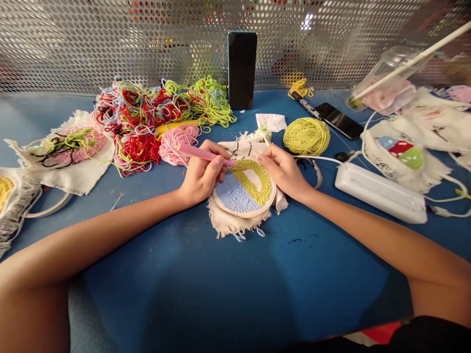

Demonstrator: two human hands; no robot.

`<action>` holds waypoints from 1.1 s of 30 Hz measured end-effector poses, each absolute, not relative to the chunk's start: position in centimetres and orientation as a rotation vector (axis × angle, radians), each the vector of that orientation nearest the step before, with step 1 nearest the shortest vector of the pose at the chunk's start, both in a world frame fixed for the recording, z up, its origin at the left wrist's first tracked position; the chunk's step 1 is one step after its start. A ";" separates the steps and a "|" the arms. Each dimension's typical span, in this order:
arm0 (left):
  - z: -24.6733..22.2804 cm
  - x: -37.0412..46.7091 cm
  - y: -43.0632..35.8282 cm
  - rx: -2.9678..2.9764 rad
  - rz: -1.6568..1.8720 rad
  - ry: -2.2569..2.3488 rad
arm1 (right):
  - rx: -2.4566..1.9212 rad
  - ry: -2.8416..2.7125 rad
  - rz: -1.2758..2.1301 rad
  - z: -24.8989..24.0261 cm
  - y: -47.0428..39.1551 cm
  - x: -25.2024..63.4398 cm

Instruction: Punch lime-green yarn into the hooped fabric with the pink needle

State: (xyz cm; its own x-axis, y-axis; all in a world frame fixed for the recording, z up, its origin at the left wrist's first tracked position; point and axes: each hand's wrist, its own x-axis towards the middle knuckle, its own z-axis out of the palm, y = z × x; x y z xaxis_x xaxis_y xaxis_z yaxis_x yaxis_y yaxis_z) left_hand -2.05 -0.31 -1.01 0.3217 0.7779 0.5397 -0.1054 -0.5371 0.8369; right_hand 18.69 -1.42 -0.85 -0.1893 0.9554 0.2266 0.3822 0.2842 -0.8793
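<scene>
My left hand (204, 171) is closed around a pink punch needle (196, 152), its tip pointing down at the work near the upper edge. Under it lies a round embroidery hoop (238, 214) with cream cloth, filled with blue loops (233, 193) at the lower left and yellow-green loops (265, 189) along the right and top. A patch of bare cloth shows inside the yellow-green part. My right hand (282, 169) grips the hoop's upper right rim between thumb and fingers. Fringed cloth sticks out around the hoop. A yellow-green yarn ball (307, 136) sits just beyond my right hand.
Tangled yarn (147, 113) and a pink yarn bundle (180, 143) lie at the back left. A phone (242, 71) stands upright against the perforated metal panel (176, 39). On the right are a marker (306, 105), another phone (339, 120), a white power strip (380, 191) and punched cloth pieces (401, 152).
</scene>
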 end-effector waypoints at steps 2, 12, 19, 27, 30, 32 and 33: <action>-1.0 -2.1 -0.2 1.790 1.303 0.622 | -1.226 -1.735 0.875 -0.9 -1.4 18.7; -0.1 -1.3 0.0 2.460 1.020 0.607 | -1.165 -1.746 0.892 -0.5 -1.8 18.6; -0.4 -1.6 0.0 2.034 1.204 0.663 | -1.209 -1.760 0.878 -0.8 -1.6 18.6; -0.6 -1.8 -0.3 1.726 1.340 0.628 | -1.206 -1.757 0.900 -1.0 -1.5 18.7; -0.7 -1.8 -0.3 1.749 1.330 0.586 | -1.202 -1.762 0.901 -1.1 -1.4 18.7; -0.9 -1.9 -0.2 1.779 1.309 0.589 | -1.207 -1.763 0.896 -1.1 -1.4 18.7; -1.0 -1.9 -0.1 1.802 1.299 0.598 | -1.211 -1.762 0.896 -1.1 -1.4 18.7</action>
